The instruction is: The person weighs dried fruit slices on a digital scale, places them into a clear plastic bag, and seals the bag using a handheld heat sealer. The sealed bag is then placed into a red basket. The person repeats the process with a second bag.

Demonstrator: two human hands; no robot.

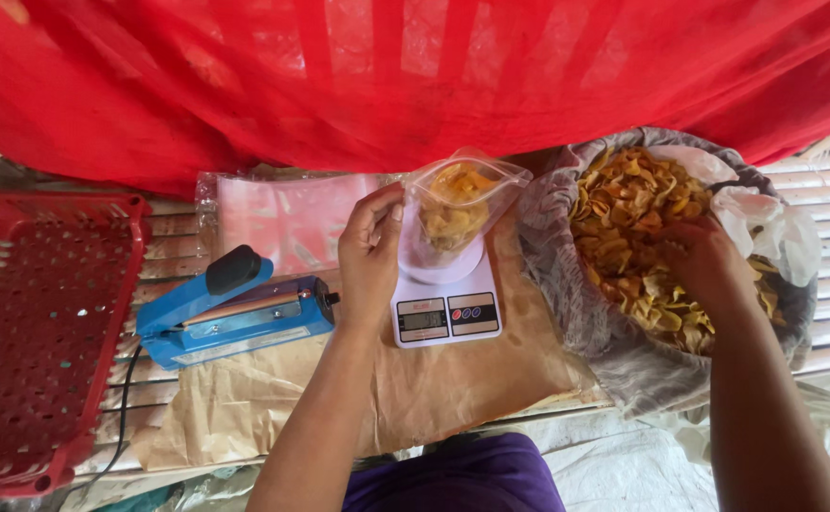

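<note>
Clear plastic bag (458, 204), partly filled with yellow chips, stands on a white kitchen scale (445, 305) on the counter (453, 389); the left hand (369, 256) pinches its open edge. The right hand (709, 265) digs into chips (624, 204) in a grey-lined sack (567, 275), its grip hidden. A blue heat sealer (235, 318) lies just left.

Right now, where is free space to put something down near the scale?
Bare brown paper lies in front of the scale, between both forearms. The red basket looks unfilled. Crowded: sealer to its left, chip sack to its right.
</note>
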